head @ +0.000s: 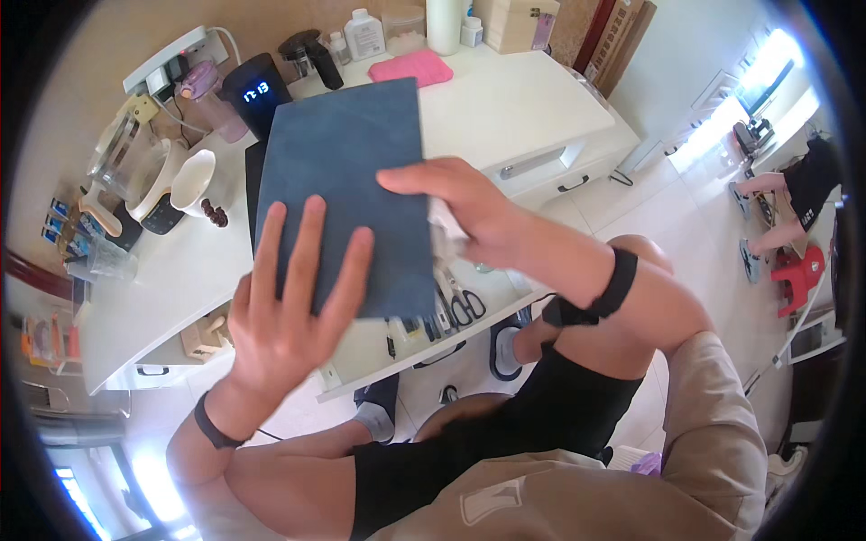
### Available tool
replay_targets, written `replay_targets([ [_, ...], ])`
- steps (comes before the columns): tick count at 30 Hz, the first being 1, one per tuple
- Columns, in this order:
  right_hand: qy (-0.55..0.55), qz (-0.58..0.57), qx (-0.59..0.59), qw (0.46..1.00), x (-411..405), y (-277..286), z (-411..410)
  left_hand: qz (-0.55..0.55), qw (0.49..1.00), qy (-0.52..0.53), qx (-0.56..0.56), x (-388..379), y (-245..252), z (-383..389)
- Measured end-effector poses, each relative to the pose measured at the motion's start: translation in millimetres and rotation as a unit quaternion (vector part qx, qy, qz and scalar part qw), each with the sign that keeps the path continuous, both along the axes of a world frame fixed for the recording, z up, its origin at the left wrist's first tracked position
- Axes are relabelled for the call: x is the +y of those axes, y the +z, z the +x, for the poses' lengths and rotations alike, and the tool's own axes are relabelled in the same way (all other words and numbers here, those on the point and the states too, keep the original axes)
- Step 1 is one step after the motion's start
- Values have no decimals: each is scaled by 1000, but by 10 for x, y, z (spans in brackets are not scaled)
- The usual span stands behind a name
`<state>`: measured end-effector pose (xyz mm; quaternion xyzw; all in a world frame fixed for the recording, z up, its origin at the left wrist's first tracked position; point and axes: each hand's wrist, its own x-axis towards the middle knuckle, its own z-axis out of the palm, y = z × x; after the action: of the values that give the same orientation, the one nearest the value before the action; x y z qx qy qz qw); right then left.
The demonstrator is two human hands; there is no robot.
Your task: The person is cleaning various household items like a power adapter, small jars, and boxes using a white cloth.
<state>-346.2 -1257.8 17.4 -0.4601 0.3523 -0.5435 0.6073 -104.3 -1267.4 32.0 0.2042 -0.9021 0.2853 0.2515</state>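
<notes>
A dark blue flat book or folder point(352, 149), its cover plain, is held tilted above a white desk and its pulled-out drawer point(362, 368). My left hand point(284, 324) is at its lower left, several fingers spread over the cover and others curled by the left edge. On the right edge, my right hand point(467, 203) grips it with the thumb on the cover and the other fingers behind. Something white, perhaps a tissue point(446, 226), shows under my right palm. Below the cover, scissors point(465, 304) and several slim tools lie in the drawer, partly hidden.
On the desk stand a black digital clock point(256, 95), a white cup point(194, 181), a glass kettle point(145, 176), a pink cloth point(413, 67) and several bottles point(364, 34). A power strip point(176, 57) is behind. Another person's legs point(771, 209) and a red stool point(798, 277) are at right.
</notes>
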Motion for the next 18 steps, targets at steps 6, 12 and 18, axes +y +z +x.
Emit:
replay_targets([
  [6,70,136,13,988,-595,-243,-17,27,998,50,-3,-606,-344,198],
  [12,62,128,169,975,-673,-371,16,14,992,115,-52,-897,-580,345],
  [18,105,129,234,958,-781,-468,-143,144,972,175,-61,-815,-573,255],
])
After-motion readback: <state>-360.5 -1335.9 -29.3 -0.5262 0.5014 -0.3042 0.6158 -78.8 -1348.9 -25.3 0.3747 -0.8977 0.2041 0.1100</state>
